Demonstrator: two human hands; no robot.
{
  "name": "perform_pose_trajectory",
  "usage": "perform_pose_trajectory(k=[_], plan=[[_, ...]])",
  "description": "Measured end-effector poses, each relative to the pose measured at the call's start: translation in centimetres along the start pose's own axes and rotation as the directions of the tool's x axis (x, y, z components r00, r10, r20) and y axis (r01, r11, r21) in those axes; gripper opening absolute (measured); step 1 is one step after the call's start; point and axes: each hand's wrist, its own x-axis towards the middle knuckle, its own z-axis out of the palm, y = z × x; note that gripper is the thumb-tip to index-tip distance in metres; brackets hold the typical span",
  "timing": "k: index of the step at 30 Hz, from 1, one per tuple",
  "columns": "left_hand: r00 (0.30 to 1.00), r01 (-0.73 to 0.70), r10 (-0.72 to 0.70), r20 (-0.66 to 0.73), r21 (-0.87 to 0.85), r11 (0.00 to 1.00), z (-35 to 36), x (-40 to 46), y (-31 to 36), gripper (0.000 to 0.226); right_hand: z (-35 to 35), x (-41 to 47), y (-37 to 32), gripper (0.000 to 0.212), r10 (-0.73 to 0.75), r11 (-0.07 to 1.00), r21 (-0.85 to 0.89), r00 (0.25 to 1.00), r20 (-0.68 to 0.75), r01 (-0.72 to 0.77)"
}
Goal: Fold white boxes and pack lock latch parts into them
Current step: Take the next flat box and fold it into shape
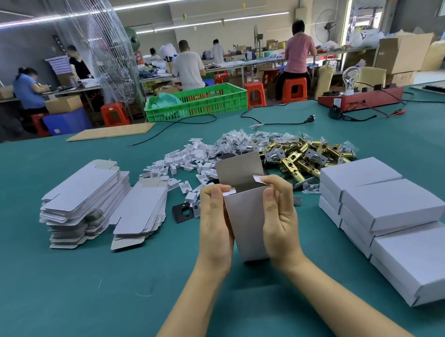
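I hold a white box point(247, 224) upright above the green table point(67, 297), its top flap standing open and grey inside. My left hand point(214, 221) grips its left side, thumb on the small left flap. My right hand point(280, 217) grips the right side, fingers pinching the small right flap. Behind the box lies a pile of brass lock latches point(304, 156), bagged small parts point(236, 141) and small white card inserts point(186, 163). A black plate point(183, 211) lies just left of my left hand.
Two stacks of flat unfolded boxes point(86, 201) sit at the left. Folded closed white boxes point(392, 209) are stacked at the right. Farther back are a cardboard sheet point(111, 131), black cables point(278, 122), a red device with a bulb point(361, 99), and a green crate point(195, 101).
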Motion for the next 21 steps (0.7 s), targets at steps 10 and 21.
perform_pose_trajectory(k=[10,21], plan=[[0.994,0.084,-0.086,-0.064,-0.036,0.996,0.5,0.0,0.3,0.015,-0.3,1.4,-0.7,0.012,0.112,0.993,-0.024,0.994,-0.015,-0.112],[0.997,0.080,-0.080,-0.017,-0.026,0.996,0.4,0.2,-0.2,0.025,-0.3,1.8,-1.1,0.026,0.135,0.990,0.026,0.990,0.049,-0.137]])
